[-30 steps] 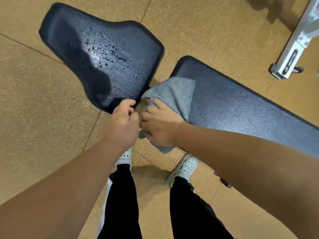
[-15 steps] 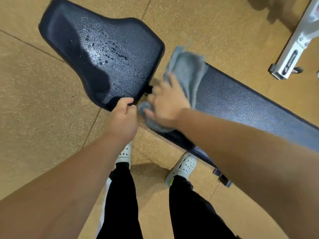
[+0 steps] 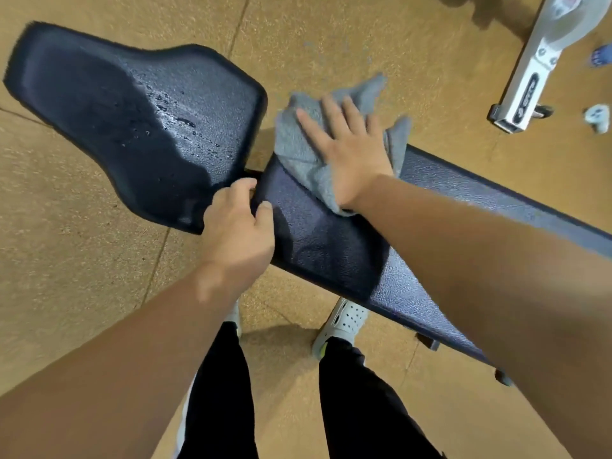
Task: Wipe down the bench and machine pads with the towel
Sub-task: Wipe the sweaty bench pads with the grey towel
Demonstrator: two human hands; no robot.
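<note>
The right hand [image 3: 347, 150] lies flat with fingers spread, pressing the towel [image 3: 299, 150] onto the near end of the long pad [image 3: 331, 240], part of the cloth hanging past the pad's far edge; the left hand [image 3: 236, 226] is curled over the gap between that pad and the seat pad [image 3: 132, 120], gripping the long pad's end. Droplets and a wet streak remain across the seat pad, so it appears unwiped, while the long pad appears only begun at this end. Judged from this, most of the task remains, including the white machine frame [image 3: 530, 77] area beyond.
</note>
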